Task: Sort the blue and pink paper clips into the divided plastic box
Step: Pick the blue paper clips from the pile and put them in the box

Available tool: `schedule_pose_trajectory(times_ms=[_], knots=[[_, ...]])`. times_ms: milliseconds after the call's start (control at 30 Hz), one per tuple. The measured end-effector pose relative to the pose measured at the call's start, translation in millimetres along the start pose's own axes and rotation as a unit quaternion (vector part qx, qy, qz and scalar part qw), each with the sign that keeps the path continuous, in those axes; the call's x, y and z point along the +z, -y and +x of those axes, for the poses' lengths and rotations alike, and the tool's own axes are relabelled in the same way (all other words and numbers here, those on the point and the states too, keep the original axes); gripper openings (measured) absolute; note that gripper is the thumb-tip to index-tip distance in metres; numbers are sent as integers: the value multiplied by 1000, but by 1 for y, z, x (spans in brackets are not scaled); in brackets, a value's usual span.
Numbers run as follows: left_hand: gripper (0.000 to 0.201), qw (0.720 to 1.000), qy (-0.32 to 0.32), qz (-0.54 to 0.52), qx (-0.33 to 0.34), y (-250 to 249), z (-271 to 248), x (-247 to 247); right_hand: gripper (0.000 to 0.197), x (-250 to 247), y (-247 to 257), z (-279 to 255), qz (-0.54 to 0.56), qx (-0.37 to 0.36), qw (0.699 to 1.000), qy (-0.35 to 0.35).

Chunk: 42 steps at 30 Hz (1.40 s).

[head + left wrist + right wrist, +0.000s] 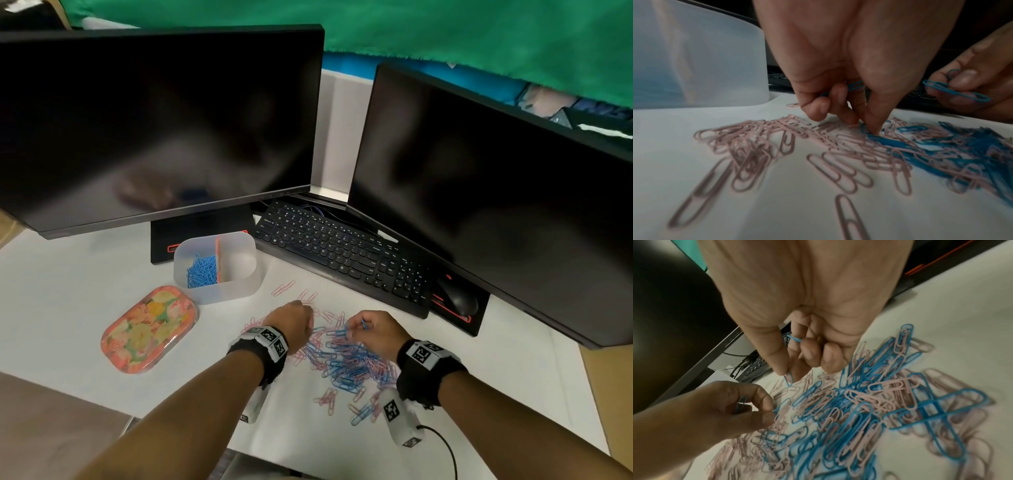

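A mixed pile of blue and pink paper clips (346, 359) lies on the white desk. Behind it to the left stands the divided plastic box (239, 294), with blue clips (202, 270) in its left compartment; its right compartment looks bare. My left hand (865, 123) is curled round blue clips (855, 85) in the palm, and its thumb and forefinger pinch at a blue clip on the pile's left edge. My right hand (789, 374) hovers over the pile's far side and pinches a blue clip (788, 379), with more blue wire tucked under its curled fingers.
A floral oval lid (150, 329) lies left of the pile. A black keyboard (342, 253) and mouse (459, 298) sit behind it, under two dark monitors (154, 120). Loose pink clips (284, 287) lie near the box. A black cable (448, 452) trails from my right wrist.
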State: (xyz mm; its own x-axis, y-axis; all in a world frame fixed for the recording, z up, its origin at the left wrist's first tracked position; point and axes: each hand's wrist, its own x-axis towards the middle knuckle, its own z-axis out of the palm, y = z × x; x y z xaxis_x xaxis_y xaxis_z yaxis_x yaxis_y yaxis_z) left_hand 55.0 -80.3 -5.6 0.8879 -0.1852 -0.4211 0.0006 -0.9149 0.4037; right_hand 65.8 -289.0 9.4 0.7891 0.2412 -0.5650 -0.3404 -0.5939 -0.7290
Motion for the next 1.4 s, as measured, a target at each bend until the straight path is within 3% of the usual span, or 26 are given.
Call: schedule_pose_trajectory(times_ms=[167,333,567,667,867,1000,1133,1267,1400], knots=[[7,990,-18,-136,-34,7,-3,-4,19,1,0,-1,182,40,982,41],[8,970,-31,-238,-44,12,-11,-9,21,8,2,0,252,65,965,21],[30,927,27,-370,-59,16,-16,-12,21,11,13,1,252,61,965,42],[28,921,27,-384,-62,16,-19,-13,16,10,14,1,236,47,970,44],[14,913,8,-401,-72,18,-22,-12,25,6,14,2,200,54,978,28],[6,914,-29,-396,-79,24,-21,-8,20,3,14,6,128,59,990,10],[12,899,-86,-421,-90,22,-23,-10,16,8,17,6,-110,-30,993,-33],[22,862,-62,-487,-125,17,-25,-14,18,18,19,3,-245,-111,963,-28],[28,801,-43,-574,-166,13,-29,-17,23,25,15,8,-319,-144,937,-12]])
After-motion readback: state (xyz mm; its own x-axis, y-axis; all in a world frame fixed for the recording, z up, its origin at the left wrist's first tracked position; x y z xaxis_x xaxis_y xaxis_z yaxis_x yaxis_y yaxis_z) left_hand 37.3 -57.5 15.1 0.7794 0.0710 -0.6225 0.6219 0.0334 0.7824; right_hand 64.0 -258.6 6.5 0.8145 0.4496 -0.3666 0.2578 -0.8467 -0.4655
